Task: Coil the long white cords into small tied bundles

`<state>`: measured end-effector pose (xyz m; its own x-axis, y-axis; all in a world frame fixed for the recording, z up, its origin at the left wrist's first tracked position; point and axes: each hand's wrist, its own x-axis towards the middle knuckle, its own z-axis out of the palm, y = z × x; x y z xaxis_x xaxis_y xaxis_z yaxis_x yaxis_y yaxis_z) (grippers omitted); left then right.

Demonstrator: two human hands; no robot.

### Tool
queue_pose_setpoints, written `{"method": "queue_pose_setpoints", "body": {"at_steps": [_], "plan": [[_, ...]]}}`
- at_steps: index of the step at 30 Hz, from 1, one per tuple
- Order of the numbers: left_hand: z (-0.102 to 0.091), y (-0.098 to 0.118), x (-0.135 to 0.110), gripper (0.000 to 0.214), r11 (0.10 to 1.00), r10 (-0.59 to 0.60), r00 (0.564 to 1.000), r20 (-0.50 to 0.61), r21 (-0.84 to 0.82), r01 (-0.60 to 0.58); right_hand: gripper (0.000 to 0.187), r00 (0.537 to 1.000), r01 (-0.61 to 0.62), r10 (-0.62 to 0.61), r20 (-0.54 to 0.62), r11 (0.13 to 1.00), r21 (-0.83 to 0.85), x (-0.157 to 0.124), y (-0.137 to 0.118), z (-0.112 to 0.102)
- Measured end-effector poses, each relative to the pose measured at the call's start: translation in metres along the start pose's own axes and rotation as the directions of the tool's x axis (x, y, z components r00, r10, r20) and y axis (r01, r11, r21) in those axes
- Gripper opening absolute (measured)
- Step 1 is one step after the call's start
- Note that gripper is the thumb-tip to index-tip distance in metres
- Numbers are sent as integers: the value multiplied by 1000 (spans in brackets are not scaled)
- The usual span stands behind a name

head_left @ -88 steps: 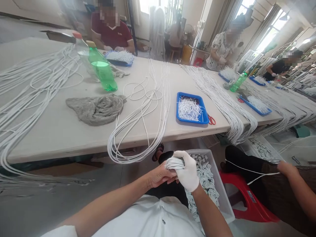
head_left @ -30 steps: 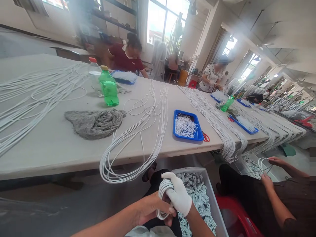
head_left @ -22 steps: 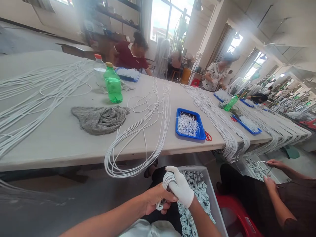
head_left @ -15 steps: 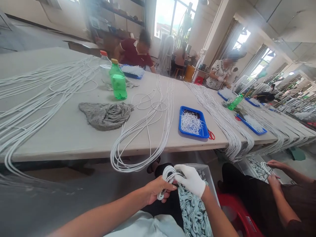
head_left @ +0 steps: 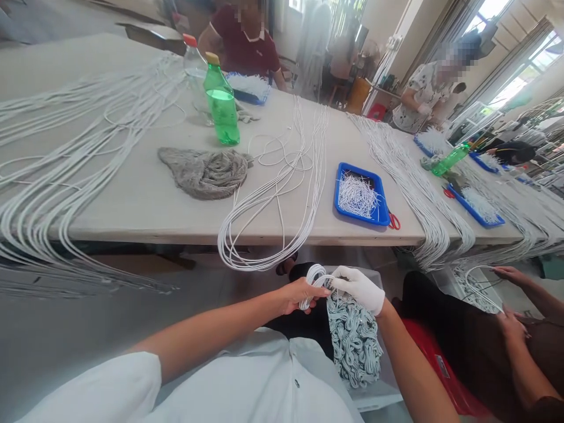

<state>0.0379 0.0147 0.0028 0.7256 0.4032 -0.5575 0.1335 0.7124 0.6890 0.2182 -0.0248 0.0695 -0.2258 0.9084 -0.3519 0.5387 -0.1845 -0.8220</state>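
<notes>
A white cord coil [head_left: 314, 286] is held in a narrow grip, closed on it from both sides by the bare left hand [head_left: 304, 295] and the gloved right hand [head_left: 358, 289], just above a bin [head_left: 379, 400] heaped with bundled cord [head_left: 352, 341], below the desk [head_left: 132, 220].

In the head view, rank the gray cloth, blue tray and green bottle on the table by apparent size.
Largest: the gray cloth.
Then the blue tray and green bottle look alike; the bottle stands farther away, so unsure.
</notes>
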Motion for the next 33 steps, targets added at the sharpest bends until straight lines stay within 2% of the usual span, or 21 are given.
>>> {"method": "queue_pose_setpoints", "body": {"at_steps": [1,3,6,9,11,13,15,17,19,24,26,28,30,32,33], "plan": [[-1,1,1,47,1000,1,1000,31,9,-1,24,999,-20,15,34,990,141,0,0,1],[-3,2,1,46,1000,-5,996,84,21,3,29,999,-23,11,41,954,300,2,2,8],[-4,1,-1,43,1000,10,992,127,11,-11,27,997,35,-13,-76,953,299,7,7,25],[-4,-2,-2,40,1000,25,988,154,-17,-22,23,960,102,-81,-269,993,65,9,10,36],[-4,-5,-1,38,1000,19,988,150,-24,-16,22,930,110,-157,-333,982,-155,9,10,37],[-2,-8,1,37,1000,8,991,131,-24,-5,21,934,57,-174,-311,934,-352,7,9,35],[-1,-10,3,39,1000,-9,994,113,-18,11,18,955,-35,-122,-271,860,-510,6,7,32],[0,-13,5,42,999,-35,996,87,-5,35,15,969,-104,-54,-240,795,-597,6,6,30],[0,-15,7,45,998,-57,996,63,9,57,15,976,-128,-10,-216,778,-615,8,5,29],[-7,-17,10,47,997,-73,996,43,20,72,18,985,-79,-21,-173,830,-552,9,7,22],[-10,-15,9,47,998,-57,998,29,15,57,20,995,-25,-16,-100,921,-389,6,8,16],[-11,-13,7,47,1000,-17,999,38,-12,18,23,1000,18,-17,9,992,-124,5,7,11],[-11,-10,4,48,998,14,993,115,-56,-8,23,996,37,-42,76,997,72,5,6,9],[-11,-8,1,49,995,23,979,203,-101,-3,24,996,52,-60,70,992,115,8,5,14],[-10,-7,1,48,993,15,976,219,-120,12,25,998,59,-62,28,994,90,10,5,18]]}}
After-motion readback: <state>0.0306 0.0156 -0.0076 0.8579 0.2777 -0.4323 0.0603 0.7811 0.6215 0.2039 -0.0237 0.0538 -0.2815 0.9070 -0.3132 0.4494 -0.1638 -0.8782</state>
